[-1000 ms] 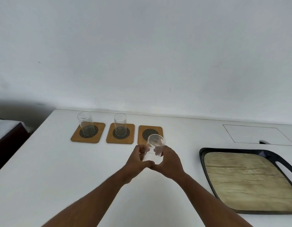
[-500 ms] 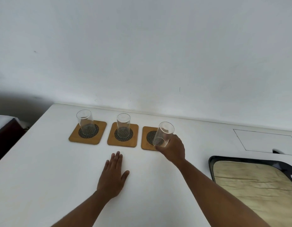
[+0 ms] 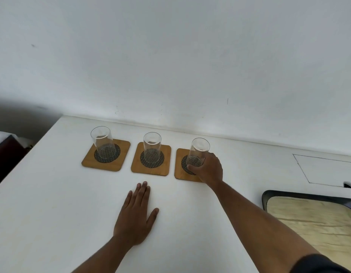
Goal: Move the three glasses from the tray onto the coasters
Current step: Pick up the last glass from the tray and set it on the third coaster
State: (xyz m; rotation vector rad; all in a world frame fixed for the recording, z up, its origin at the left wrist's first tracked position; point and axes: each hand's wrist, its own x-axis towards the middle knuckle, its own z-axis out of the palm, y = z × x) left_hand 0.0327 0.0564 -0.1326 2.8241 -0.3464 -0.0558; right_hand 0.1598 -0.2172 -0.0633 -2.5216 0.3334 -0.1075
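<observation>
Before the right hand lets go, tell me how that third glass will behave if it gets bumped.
The third glass is tall and narrow, so it probably tips easily. It looks empty, thin and clear, so likely light and breakable. The right hand grips it low, over the right coaster.

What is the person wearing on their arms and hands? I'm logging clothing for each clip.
Both hands are bare: no gloves, rings, watch or bands show on the left hand or the right hand. Both forearms are uncovered. Only a dark sleeve edge shows on the right upper arm at the bottom corner; no left sleeve is in view.
</observation>
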